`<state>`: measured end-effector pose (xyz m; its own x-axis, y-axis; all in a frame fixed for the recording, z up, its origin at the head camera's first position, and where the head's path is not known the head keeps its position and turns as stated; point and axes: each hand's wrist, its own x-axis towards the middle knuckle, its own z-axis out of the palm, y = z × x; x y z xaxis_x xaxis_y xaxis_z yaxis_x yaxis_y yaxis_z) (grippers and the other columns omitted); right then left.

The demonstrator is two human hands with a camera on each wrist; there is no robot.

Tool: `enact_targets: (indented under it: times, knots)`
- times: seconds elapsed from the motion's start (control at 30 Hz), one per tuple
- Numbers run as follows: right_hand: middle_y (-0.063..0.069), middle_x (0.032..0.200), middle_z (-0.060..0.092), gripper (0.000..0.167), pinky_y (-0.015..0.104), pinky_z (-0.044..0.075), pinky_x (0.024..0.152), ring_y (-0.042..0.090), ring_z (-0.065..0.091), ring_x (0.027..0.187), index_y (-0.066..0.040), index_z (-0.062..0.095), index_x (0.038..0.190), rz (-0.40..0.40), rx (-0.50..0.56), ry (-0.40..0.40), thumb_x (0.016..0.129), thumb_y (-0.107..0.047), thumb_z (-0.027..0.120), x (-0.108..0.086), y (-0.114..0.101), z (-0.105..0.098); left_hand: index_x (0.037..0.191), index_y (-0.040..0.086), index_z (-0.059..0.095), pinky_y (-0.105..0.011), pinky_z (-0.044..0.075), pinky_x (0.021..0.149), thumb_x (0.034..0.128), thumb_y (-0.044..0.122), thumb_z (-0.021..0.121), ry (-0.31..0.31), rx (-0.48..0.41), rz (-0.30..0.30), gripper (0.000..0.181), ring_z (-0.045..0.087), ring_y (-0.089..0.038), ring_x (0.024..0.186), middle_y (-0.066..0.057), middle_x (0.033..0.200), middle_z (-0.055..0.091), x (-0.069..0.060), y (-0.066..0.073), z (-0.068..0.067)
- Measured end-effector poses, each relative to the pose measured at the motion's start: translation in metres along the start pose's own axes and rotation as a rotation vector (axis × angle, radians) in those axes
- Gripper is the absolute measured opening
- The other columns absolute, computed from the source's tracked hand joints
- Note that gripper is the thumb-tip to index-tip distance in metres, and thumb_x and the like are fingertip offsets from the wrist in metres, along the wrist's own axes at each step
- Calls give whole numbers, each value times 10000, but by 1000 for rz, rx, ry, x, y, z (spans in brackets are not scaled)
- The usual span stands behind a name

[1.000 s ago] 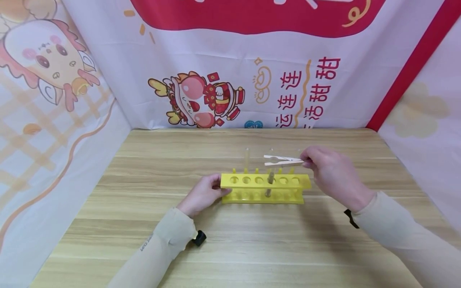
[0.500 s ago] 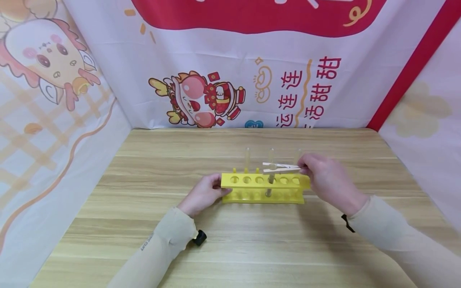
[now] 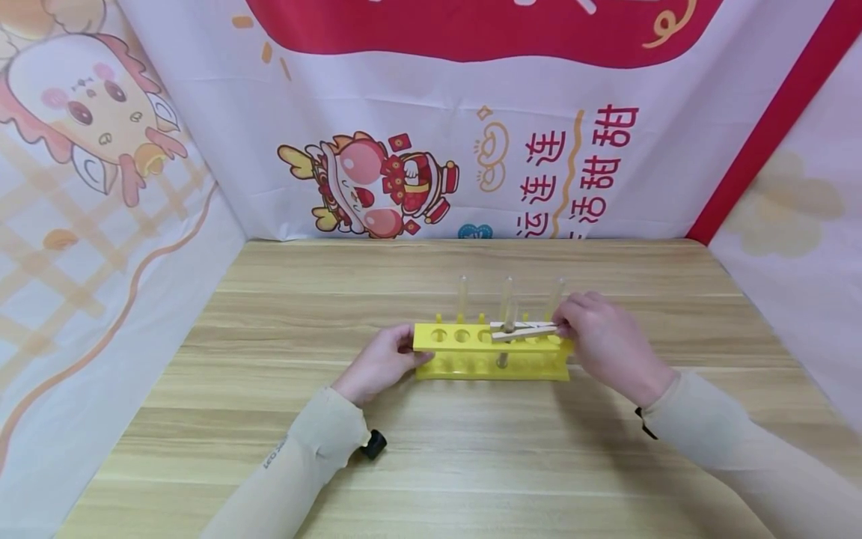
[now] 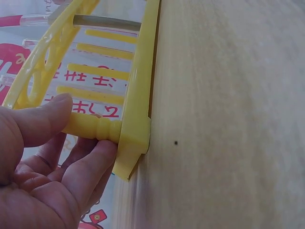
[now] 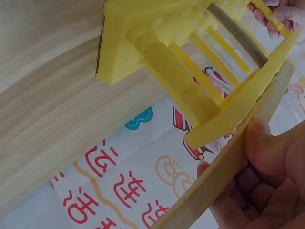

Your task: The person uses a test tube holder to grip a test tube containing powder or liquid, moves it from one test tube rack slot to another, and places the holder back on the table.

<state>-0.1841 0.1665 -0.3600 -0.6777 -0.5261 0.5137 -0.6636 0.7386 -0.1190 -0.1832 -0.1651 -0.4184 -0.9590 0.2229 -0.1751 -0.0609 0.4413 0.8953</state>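
A yellow test tube rack stands upright on the table. My left hand grips the post at its left end, thumb and fingers around it in the left wrist view. A glass test tube with greyish-brown contents stands in one of the rack's holes, right of the middle. My right hand pinches a wooden test tube clamp by its handle. The clamp's jaws lie around the upper part of this tube, just above the rack's top plate; whether they press on the glass I cannot tell.
Behind the holes, clear tubes sit upside down on pegs: one test tube at the left, others near the clamp. The wooden table meets a printed cloth at the back, with cloth at both sides too.
My right hand has lowered the clamp and moved slightly left, bringing its jaws from above the filled tube down around its upper part. The left hand and rack have stayed put.
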Motion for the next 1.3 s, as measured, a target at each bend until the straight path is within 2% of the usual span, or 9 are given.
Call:
enact_targets:
  times: [0.13, 0.37, 0.47, 0.9, 1.3]
  knots:
    - [43, 799, 645, 221, 411, 516, 629, 244, 574, 754, -49, 661, 794, -28, -10, 1, 720, 149, 724, -1, 0, 1, 1155, 152, 670, -354, 505, 852, 920, 133, 721, -2, -4, 10, 240, 596, -183, 1011, 23, 1127, 668, 0, -1, 0]
    - [58, 874, 660, 200, 441, 543, 721, 249, 613, 834, -44, 700, 876, 10, -27, -113, 768, 106, 775, -2, -2, 0, 1111, 121, 676, -343, 504, 831, 904, 101, 733, 2, -32, 36, 215, 609, -177, 993, 1, 1083, 680, 0, -3, 2]
    - [60, 898, 665, 198, 446, 543, 741, 249, 618, 854, -48, 708, 906, 13, -28, -136, 778, 85, 783, -2, -3, -1, 1115, 123, 675, -343, 503, 836, 909, 102, 727, 3, -36, 38, 214, 608, -172, 994, 5, 1087, 679, 0, -3, 2]
    - [75, 913, 680, 197, 439, 553, 727, 253, 619, 848, -44, 711, 906, 3, -40, -123, 772, 73, 797, -2, -3, 0, 1126, 125, 670, -343, 498, 842, 917, 115, 721, 1, -33, 30, 216, 602, -171, 998, 6, 1099, 677, 0, -4, 1]
    - [58, 886, 672, 212, 422, 563, 703, 234, 601, 814, -35, 718, 921, 32, -48, -127, 765, 84, 798, 6, -4, -16, 1126, 129, 672, -338, 500, 833, 913, 124, 729, -6, -36, 45, 220, 604, -174, 995, 3, 1097, 677, 3, -6, 2]
